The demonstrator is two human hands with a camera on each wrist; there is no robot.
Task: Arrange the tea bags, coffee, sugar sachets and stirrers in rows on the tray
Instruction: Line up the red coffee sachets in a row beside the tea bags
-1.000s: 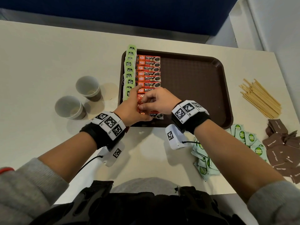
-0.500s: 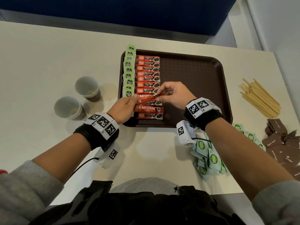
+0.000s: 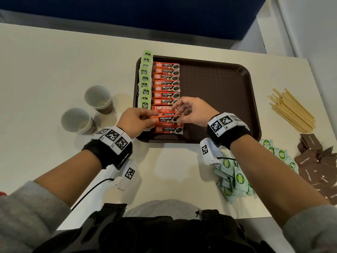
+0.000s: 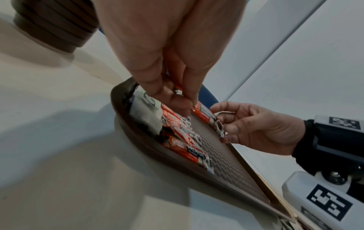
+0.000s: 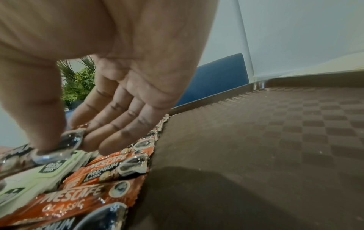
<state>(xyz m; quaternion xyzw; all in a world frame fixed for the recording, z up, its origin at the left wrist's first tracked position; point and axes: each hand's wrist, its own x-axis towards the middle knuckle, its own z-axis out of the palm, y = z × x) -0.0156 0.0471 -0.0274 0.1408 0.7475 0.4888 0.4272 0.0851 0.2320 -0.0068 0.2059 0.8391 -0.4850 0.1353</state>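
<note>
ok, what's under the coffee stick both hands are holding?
More red coffee sticks in the column on the tray. The held stick and the fingers cover part of them.

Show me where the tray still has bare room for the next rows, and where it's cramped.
Free: the tray floor right of the coffee sachets, out to its right rim. Table between the tray and the stirrers is also bare. Crowded: the tray's left edge, tea bags tight against the coffee column, and its near end, where the left hand and right hand pinch one sachet.
</note>
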